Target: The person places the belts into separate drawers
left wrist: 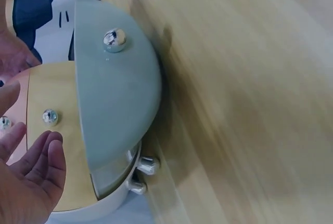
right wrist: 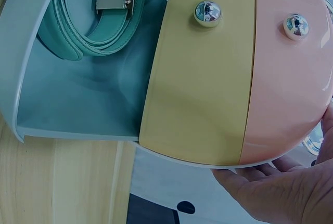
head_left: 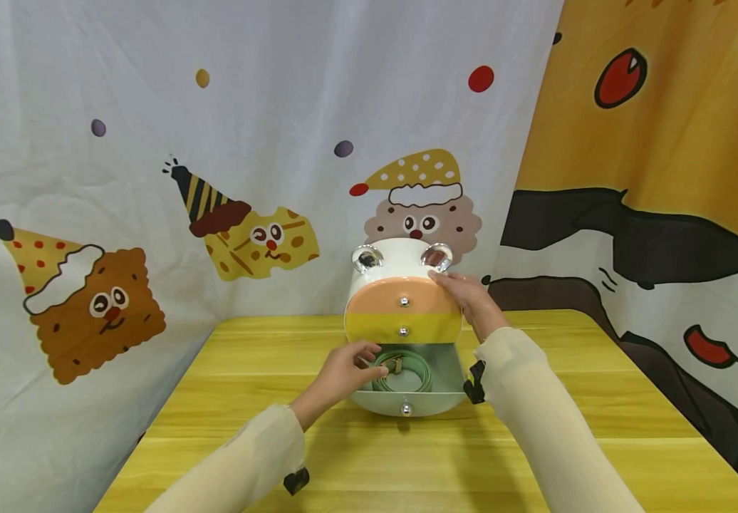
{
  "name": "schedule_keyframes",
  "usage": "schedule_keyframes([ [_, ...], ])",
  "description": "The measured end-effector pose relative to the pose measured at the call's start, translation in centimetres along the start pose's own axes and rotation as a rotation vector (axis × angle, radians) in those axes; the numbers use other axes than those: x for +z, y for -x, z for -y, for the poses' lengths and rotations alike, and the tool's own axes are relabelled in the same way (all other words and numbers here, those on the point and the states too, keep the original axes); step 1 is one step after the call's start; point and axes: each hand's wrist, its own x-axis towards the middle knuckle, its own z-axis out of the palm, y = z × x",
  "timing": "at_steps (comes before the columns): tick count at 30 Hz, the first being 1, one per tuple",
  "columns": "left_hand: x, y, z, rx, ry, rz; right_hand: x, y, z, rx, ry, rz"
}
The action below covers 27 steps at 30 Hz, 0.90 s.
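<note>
A small cabinet (head_left: pixel 401 255) with a white body and chrome feet-like ears stands on the table. Its green-grey bottom drawer (head_left: pixel 436 404) is pulled out, while the yellow drawer (right wrist: pixel 195 78) and the pink-orange drawer (right wrist: pixel 291 78) above are closed. Inside the bottom one lies a coiled green belt (right wrist: pixel 60 31) with a metal buckle (right wrist: pixel 112 2). My left hand (head_left: pixel 346 365) hovers at the drawer's left side, fingers loosely bent, empty, its fingertips overlapping the belt in the head view. My right hand (head_left: pixel 471 299) rests against the cabinet's upper right side, fingers extended along it.
The wooden table (head_left: pixel 266 399) spreads around the cabinet. Behind it hangs a white curtain (head_left: pixel 266 85) printed with cartoon figures, and an orange and black printed cloth (head_left: pixel 677 142) hangs on the right.
</note>
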Motion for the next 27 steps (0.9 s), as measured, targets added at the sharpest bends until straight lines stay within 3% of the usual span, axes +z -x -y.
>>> schedule_keyframes([
  [11, 0.2, 2.3, 0.1, -0.002, 0.088, 0.002, 0.1, 0.0, 0.0, -0.010, 0.009, -0.008],
  [21, 2.0, 3.9, 0.0, 0.015, 0.115, 0.017, 0.0, 0.0, -0.1, 0.000, -0.002, 0.000],
  [27, 3.2, 4.7, 0.3, 0.015, 0.149, -0.008, 0.1, 0.0, -0.1, 0.004, -0.007, -0.001],
])
